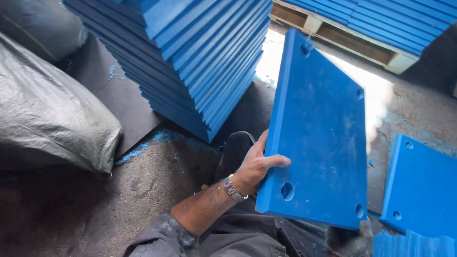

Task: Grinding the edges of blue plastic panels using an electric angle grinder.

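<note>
- Blue panel — thick rectangular plastic slab with round holes near its corners, tilted up off the floor, its lower edge down by my lap and its top corner leaning away toward the far pallet.
- Left hand grips the panel's left edge near the bottom corner; I see the thumb lying flat on the front face, the other fingers wrapped behind the edge, hidden. So the fingers are clamped on the panel.
- Metal wristwatch on that wrist, grey sleeve pushed up on the forearm.
- Right hand: I can't see it anywhere in the head view.
- Tall stack of blue panels stands on the floor just left of the held panel, slightly fanned, near but not touching it as far as I can tell.
- Second blue panel lies flat on the floor at the right edge of view, holes visible; more blue edges below it at the bottom right corner.
- Wooden pallet at top right carries another pile of blue panels.
- Grey woven sacks sit along the left side on the floor.
- Floor is dusty concrete with blue shavings scattered; a bright sun patch falls behind the held panel.
</note>
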